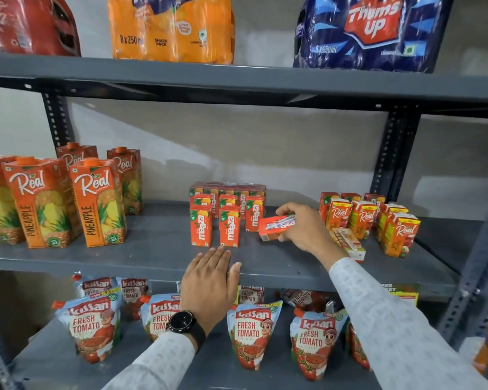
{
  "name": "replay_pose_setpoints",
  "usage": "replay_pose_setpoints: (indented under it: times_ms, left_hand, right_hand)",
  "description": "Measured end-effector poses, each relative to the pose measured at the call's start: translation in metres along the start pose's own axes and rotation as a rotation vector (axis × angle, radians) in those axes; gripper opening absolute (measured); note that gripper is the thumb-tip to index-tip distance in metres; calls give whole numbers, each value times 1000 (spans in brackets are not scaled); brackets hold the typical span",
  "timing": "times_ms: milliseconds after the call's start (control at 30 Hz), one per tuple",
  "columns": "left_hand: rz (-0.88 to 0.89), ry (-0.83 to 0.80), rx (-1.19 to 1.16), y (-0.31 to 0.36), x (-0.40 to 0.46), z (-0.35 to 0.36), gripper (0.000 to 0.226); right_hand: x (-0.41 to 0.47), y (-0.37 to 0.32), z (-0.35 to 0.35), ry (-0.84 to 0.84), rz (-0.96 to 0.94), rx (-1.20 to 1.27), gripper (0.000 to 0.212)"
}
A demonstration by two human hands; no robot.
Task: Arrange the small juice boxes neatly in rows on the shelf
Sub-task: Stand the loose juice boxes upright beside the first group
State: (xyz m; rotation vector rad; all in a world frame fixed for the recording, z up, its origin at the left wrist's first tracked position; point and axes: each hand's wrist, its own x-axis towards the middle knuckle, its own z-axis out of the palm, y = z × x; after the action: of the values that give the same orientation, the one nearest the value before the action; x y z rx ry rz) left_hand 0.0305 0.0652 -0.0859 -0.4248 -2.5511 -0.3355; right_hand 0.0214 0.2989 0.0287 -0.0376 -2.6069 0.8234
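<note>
Several small orange Maaza juice boxes (229, 226) stand upright in short rows at the middle of the grey shelf (158, 249), in front of a wrapped pack (228, 188). My right hand (302, 229) grips another small Maaza box (275, 228), held tilted on its side just right of those rows. My left hand (209, 282) rests flat on the shelf's front edge, fingers spread, holding nothing. Small Real juice boxes (364, 218) stand in a loose group to the right, and one such box (350, 243) lies flat behind my right wrist.
Large Real pineapple cartons (96, 201) stand at the shelf's left. Kissan tomato pouches (254, 333) fill the shelf below. Wrapped soft-drink packs (172, 26) sit on the shelf above. A perforated upright post (389, 156) rises at the right.
</note>
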Motion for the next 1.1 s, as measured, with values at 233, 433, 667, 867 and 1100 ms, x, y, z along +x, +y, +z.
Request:
replay_pose_setpoints:
  times_ms: [233, 433, 667, 867, 1100]
  left_hand:
    - [1, 8, -2, 0, 0, 0, 71]
    - [3, 13, -7, 0, 0, 0, 74]
    - [0, 18, -14, 1, 0, 0, 74]
    - [-3, 22, -23, 1, 0, 1, 73]
    - [-8, 47, -14, 2, 0, 2, 67]
  right_hand:
    - [15, 2, 1, -73, -41, 22, 51]
    - [24, -2, 7, 15, -31, 171, 66]
    - [9, 7, 49, 211, 49, 405, 76]
    - [9, 16, 62, 135, 64, 418, 70]
    - [8, 11, 67, 147, 27, 249, 78]
